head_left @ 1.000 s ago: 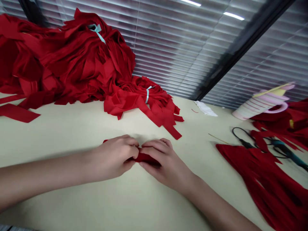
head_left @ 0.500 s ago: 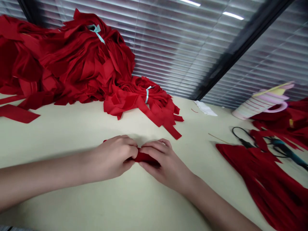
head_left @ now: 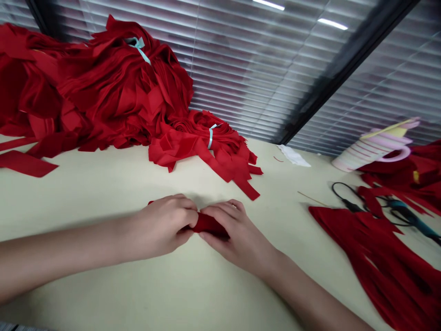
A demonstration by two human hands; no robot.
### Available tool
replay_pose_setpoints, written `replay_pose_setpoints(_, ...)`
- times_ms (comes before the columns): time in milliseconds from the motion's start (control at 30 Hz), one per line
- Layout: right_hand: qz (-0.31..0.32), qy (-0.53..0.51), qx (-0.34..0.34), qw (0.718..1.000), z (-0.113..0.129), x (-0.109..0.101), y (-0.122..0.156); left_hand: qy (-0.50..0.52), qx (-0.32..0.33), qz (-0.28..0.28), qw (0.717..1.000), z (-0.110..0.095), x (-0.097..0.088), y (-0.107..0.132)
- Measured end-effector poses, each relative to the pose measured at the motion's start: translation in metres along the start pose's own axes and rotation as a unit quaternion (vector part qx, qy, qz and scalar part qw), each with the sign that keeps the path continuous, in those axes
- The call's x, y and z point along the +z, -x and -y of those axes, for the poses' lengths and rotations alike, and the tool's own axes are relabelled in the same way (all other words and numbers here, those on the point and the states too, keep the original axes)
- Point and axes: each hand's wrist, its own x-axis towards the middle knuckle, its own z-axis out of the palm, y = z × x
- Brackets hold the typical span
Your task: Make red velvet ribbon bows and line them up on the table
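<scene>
A piece of red fabric lies between my hands just above or on the pale table. My left hand is closed around its left part, knuckles up, and a small red corner shows behind that hand. On the right part, my right hand grips the same fabric, fingers on the far side and thumb on the near side. Most of the fabric is hidden under the fingers, so its full shape cannot be made out.
A big heap of red fabric strips and a smaller tied bundle lie at the back. To the right are more red strips, a teal-handled tool with a black cord, a striped mug and white paper. Blinds stand behind.
</scene>
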Motion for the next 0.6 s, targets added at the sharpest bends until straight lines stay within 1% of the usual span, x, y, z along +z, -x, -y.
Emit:
replay_pose_setpoints(267, -0.009, 0.008, -0.009, 1.0, 0.0, -0.002, 0.001, -0.004, 0.004, -0.009, 1.0, 0.0, 0.001, 0.0)
replay_pose_setpoints(333, -0.02, 0.016, -0.018, 0.999, -0.002, -0.001, 0.002, -0.012, 0.009, -0.018, 1.0, -0.004, -0.006, -0.001)
replay_pose_setpoints(433, -0.061, 0.051, -0.04, 0.996, -0.005, -0.003, 0.002, -0.029, 0.009, -0.04, 0.999, -0.011, -0.03, 0.002)
replay_pose_setpoints(467, -0.073, 0.064, -0.044, 0.994, -0.006, -0.004, 0.002, -0.039, 0.007, -0.054, 0.998, -0.013, -0.04, 0.005)
replay_pose_setpoints(533, -0.091, 0.088, -0.047, 0.991, -0.007, -0.007, 0.002, -0.073, -0.002, -0.113, 0.991, -0.014, -0.059, 0.02)
replay_pose_setpoints(600, -0.102, 0.108, -0.052, 0.988, -0.008, -0.011, 0.002, -0.121, -0.028, -0.204, 0.971, -0.007, -0.073, 0.047)
